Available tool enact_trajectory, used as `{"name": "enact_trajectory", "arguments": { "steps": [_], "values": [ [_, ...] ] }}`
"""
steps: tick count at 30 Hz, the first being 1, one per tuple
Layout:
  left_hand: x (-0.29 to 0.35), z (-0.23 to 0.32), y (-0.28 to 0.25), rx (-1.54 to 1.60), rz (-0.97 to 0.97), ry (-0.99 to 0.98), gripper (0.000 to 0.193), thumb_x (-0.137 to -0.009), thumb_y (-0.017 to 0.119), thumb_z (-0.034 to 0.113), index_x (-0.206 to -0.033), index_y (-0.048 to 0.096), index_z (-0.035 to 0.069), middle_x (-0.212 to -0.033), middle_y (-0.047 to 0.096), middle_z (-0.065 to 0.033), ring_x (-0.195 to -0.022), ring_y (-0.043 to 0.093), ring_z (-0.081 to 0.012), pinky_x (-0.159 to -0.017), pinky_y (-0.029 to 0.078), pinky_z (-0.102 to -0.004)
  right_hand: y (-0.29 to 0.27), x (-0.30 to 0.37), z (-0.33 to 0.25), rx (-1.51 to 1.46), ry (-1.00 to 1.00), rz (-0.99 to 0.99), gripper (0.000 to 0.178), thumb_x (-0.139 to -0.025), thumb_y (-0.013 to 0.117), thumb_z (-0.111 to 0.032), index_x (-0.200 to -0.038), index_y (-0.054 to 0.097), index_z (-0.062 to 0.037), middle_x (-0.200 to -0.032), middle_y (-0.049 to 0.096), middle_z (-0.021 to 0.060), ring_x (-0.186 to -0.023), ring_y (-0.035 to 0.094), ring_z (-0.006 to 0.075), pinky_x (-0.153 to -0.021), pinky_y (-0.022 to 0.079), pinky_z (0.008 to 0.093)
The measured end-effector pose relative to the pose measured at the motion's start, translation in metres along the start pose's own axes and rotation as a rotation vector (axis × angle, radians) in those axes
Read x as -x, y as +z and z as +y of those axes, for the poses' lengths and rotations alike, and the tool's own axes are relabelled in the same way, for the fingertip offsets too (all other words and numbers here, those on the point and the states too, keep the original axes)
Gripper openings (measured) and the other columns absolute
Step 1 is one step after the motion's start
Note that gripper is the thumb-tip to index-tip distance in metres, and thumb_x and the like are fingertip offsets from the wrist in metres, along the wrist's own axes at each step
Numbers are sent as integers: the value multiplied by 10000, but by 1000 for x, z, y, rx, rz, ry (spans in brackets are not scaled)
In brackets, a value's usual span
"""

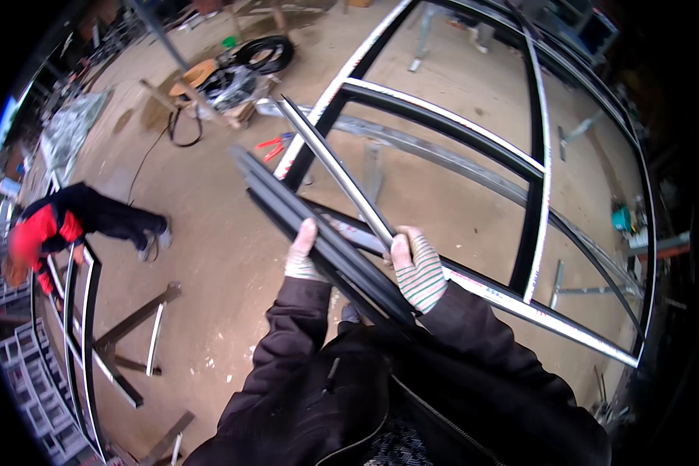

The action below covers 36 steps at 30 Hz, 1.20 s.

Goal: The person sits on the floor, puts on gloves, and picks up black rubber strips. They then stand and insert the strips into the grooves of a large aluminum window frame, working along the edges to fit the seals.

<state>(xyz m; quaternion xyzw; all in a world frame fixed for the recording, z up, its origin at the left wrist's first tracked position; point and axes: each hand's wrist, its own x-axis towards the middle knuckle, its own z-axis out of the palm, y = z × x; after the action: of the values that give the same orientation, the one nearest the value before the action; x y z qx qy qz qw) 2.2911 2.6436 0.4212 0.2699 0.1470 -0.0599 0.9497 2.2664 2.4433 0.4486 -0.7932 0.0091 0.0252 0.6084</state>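
Dark strips (283, 203), bundled: are lying aslant before the person's torso, far ends pointing forward-left. Left hand (304, 250): is clasping the bundle, thumb on top, remaining fingers hidden beneath. Right hand (419, 270), striped glove: is pinching a slim pale-faced strip (336, 169) at its near end, fingers drawn together. Black-and-white frame (443, 124): is spreading ahead and rightward. Red-handled tool (272, 147): is lying beyond the strips. Co-worker (70, 221), red-and-black jacket: is bending over, far left.
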Motion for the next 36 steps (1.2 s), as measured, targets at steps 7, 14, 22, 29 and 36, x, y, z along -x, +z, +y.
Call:
{"name": "enact_trajectory", "arguments": {
  "steps": [7, 14, 22, 29, 36],
  "values": [
    [-15, -3, -26, 0, -21, 103, 342, -926, 716, 320, -1137, 610, 73, -996, 656, -54, -933, 635, -193, -887, 542, -354, -97, 10, 36, -470, 285, 221, 384, -1033, 531, -310, -1278, 527, -14, -726, 561, -2, -508, 476, 48, -429, 406, 226],
    [-14, -6, -34, -85, -7, 156, 381, -929, 716, 313, -1159, 581, 40, -1038, 618, -59, -977, 599, -191, -938, 522, -340, -190, 47, 95, -383, 403, 535, 308, -1001, 610, -248, -1164, 622, 14, -696, 582, 3, -465, 493, 63, -417, 402, 228],
    [-15, -16, -14, -125, 92, 102, 442, -909, 732, 363, -1197, 593, 58, -1045, 658, -53, -937, 622, -202, -930, 531, -358, -240, 55, 138, -139, 606, 604, 367, -1042, 506, -363, -1130, 615, -23, -784, 658, 47, -529, 554, 87, -456, 460, 236],
    [-18, -25, -9, -186, 124, 76, 474, -882, 756, 391, -1188, 611, 60, -1027, 675, -56, -934, 638, -206, -931, 537, -359, -257, 50, 147, -142, 699, 638, 414, -1047, 472, -380, -1136, 611, -1, -753, 673, 73, -516, 601, 123, -468, 485, 260],
    [-20, -29, -11, -147, 188, 24, 480, -872, 769, 386, -1187, 616, 57, -1040, 675, -58, -941, 639, -210, -945, 530, -372, -276, 49, 163, 268, 748, 451, 431, -1039, 482, -384, -1092, 647, 10, -729, 689, 91, -539, 649, 133, -506, 533, 288]
  ]
}}
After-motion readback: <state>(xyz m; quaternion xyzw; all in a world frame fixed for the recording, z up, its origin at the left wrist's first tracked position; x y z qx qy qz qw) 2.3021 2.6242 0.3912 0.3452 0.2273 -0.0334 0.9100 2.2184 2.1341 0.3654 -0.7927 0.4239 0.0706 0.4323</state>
